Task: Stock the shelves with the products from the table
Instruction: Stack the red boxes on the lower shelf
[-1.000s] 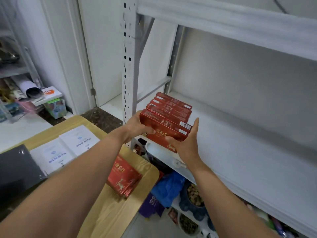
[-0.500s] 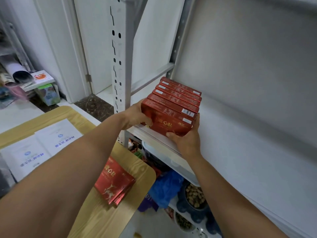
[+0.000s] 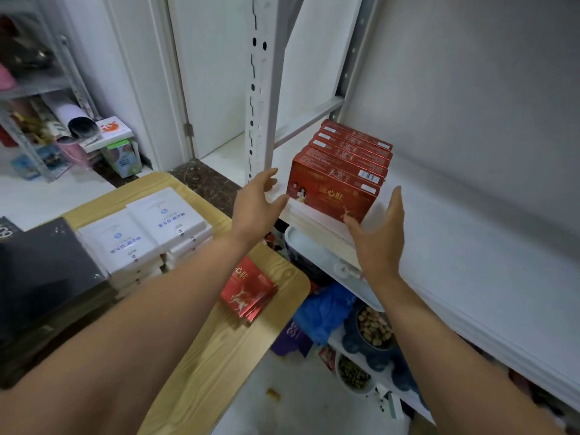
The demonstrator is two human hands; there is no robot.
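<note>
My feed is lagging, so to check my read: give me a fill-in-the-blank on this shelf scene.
1. The row on the shelf is ___ in colour.
2. The left hand and right hand are both ___, gripping nothing.
3. On the table, the boxes with blue print are ___.
Missing: red; open; white.

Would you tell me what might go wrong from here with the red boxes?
1. The row of upright red cardboard boxes stands near the front edge of the white metal-framed shelf; the thumb of the open right hand is close to the front box, so a snag may tip it off.
2. The flat stack of red boxes lies near the corner of the wooden table, beside the forearm of the left hand; a sweep might knock it down.
</note>
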